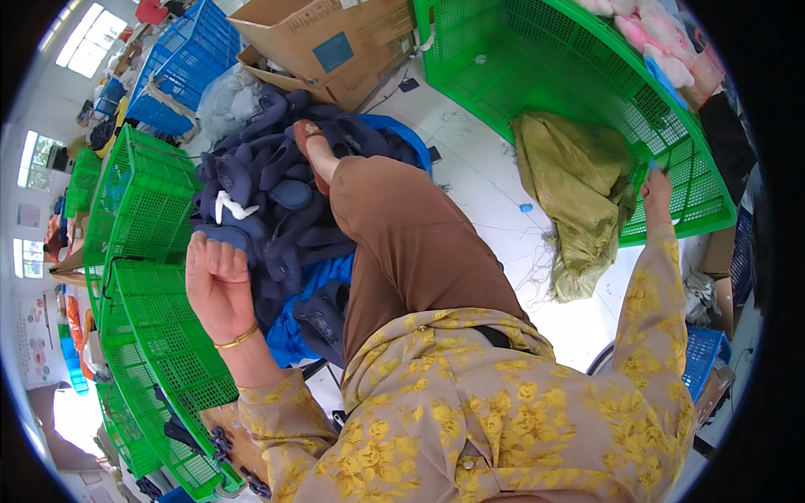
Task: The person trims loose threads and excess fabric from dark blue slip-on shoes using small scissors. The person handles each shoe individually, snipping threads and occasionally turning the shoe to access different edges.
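My left hand [220, 281] is raised at the left, its fingers curled in and nothing visible in them. Just beyond it lies a big heap of dark navy padded pieces [277, 197] that look like slippers. A twisted white strip [235, 206] rests on the heap. To the right, my right hand [657, 197] reaches out at the near wall of a large green plastic crate [520, 50]. A small blue thing [653, 165] shows at its closed fingertips; its kind is unclear. Beside that hand, an olive woven sack [574, 193] hangs over the crate's edge onto the floor.
My crossed legs fill the middle, a brown shoe [312, 149] above the heap. Blue sheeting [312, 293] lies under the pieces. Green crates [151, 201] line the left; a cardboard box [327, 42] stands behind. Loose threads and a blue scrap [526, 208] lie on the white floor.
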The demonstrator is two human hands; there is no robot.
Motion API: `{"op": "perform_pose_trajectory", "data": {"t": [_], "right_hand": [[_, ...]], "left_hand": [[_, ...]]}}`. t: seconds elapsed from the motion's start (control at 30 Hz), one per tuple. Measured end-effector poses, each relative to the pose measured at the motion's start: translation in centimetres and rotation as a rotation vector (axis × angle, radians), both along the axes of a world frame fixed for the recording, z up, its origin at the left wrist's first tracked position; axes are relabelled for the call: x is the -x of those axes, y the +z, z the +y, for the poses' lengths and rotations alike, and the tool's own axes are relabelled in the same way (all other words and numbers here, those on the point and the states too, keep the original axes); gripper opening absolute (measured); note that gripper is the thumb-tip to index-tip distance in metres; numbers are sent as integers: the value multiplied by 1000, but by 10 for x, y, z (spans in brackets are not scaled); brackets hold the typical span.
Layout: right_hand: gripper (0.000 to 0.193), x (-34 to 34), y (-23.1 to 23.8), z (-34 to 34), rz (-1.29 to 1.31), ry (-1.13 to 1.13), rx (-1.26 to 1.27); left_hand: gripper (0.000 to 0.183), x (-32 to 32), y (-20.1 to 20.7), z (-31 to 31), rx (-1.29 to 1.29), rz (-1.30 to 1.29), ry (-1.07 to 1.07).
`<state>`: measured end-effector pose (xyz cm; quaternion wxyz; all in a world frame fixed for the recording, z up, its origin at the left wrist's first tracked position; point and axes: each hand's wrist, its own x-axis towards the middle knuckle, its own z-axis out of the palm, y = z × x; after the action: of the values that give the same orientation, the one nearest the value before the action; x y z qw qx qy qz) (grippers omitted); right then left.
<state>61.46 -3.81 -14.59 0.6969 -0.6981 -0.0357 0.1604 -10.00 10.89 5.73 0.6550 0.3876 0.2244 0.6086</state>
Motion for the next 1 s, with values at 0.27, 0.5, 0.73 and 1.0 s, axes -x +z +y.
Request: {"op": "perform_pose_trajectory", "data": {"t": [0.27, 0.5, 0.73, 1.0], "right_hand": [[29, 359, 195, 67, -16, 1271, -225], [14, 440, 187, 78, 164, 1833, -232], [16, 380, 199, 54, 135, 1377, -274], [19, 378, 225, 46, -525, 1494, 9]], "left_hand": [[8, -89, 43, -38, -70, 143, -218], [12, -83, 40, -45, -62, 4, -286], [6, -94, -16, -52, 49, 153, -252], [26, -119, -14, -58, -261, 667, -106]]}}
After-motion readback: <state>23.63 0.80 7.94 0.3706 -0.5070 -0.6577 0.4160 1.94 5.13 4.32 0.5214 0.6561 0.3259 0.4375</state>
